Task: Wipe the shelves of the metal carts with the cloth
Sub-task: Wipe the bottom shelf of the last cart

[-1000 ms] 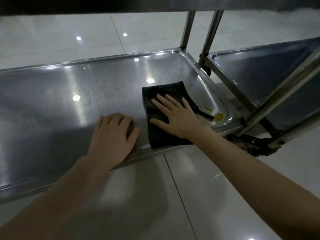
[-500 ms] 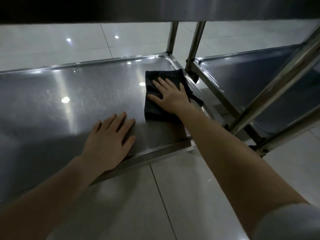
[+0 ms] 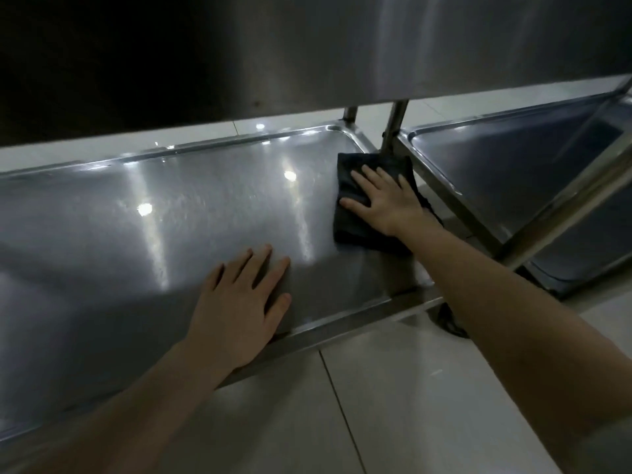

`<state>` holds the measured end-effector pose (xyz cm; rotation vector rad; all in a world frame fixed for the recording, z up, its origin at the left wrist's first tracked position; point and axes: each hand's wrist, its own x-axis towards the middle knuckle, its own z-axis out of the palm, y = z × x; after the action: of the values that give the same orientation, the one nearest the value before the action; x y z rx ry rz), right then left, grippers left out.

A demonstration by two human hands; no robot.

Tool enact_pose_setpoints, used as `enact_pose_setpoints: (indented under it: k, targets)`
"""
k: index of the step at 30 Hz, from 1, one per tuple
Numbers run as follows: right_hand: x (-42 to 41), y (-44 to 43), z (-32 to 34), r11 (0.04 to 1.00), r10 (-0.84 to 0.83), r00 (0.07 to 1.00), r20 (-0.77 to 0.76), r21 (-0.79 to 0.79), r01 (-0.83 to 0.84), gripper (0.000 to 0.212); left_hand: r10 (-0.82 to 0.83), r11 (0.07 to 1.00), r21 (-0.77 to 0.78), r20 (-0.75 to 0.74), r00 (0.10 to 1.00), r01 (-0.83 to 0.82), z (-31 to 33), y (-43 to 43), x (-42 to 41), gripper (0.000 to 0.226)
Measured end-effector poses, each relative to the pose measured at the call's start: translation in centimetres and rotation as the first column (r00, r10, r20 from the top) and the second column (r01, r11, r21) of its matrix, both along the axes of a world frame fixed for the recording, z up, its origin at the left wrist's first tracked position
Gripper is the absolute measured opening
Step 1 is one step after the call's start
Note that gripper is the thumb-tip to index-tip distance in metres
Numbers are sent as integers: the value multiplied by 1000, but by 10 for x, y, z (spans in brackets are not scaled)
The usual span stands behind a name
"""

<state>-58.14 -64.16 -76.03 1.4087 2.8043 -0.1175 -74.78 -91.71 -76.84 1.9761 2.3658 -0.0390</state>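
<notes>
Probably midway: right hand (image 3: 386, 203), fingers spread flat, presses the dark cloth (image 3: 352, 230) into the lower shelf (image 3: 205, 213) corner (left hand (image 3: 239, 302) braces flat), neighbouring cart (image 3: 506, 165) to go.

Lower steel shelf (image 3: 154, 234) of cart: shallow tray, raised rim, rounded corners, brushed surface with glare spots. Dark folded cloth (image 3: 352, 229) flat on shelf at right end, toward far corner, right edge at rim. Right hand (image 3: 386, 203) flat on cloth, fingers spread. Left hand (image 3: 239, 309) flat on bare steel near front rim, apart from cloth. Second cart's shelf (image 3: 496, 165) just beside, right. Carts on pale tiled floor (image 3: 427, 405).
</notes>
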Motion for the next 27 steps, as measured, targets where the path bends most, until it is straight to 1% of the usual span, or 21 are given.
enact_pose_setpoints:
  k: [2,4,6,8,10,12,15,18,20,22,23,25,27]
  targets:
    - [-26,20,-2,998,-57,998,17,-10,57,75,12,1000,10,0,1000,-12,-1,0,-2,73]
    - [-32,14,-4,995,-97,995,23,-11,98,75,11,1000,3,-1,1000,-11,0,0,-3,73]
    - [-11,-7,-5,996,-85,996,-3,1,85,76,17,1000,1,-3,1000,-17,1,-1,-3,74]
    - [30,-39,-7,998,-57,998,-17,1,57,81,18,1000,6,-1,1000,-18,1,-3,-4,74]
    - [71,-76,-13,999,-48,999,-11,5,48,87,19,1000,9,2,1000,-19,1,-4,-5,73]
    - [91,-86,-14,998,-67,998,12,5,67,92,28,999,29,9,1000,-28,0,-2,-4,70]
    - [75,-51,-2,993,-116,993,34,-12,117,87,35,999,22,32,999,-36,-2,0,-1,60]
    - [42,-17,2,970,-243,970,13,18,243,78,15,1000,14,50,999,-16,1,-4,-1,60]
    - [25,-16,-2,964,-267,964,10,12,267,77,-34,999,-1,65,997,34,5,-15,-12,62]
    - [11,-31,-7,972,-233,972,13,-29,234,77,-40,999,-3,86,995,40,10,-38,-30,69]
    - [0,-42,-10,981,-190,982,1,-27,190,77,-24,1000,10,89,996,23,13,-53,-40,75]
    - [-39,-77,-12,999,-39,999,-37,4,39,75,17,999,36,82,996,-20,15,-78,-60,80]
    - [-92,-124,-15,989,147,987,-68,9,-146,74,71,995,64,125,990,-80,15,-91,-70,77]
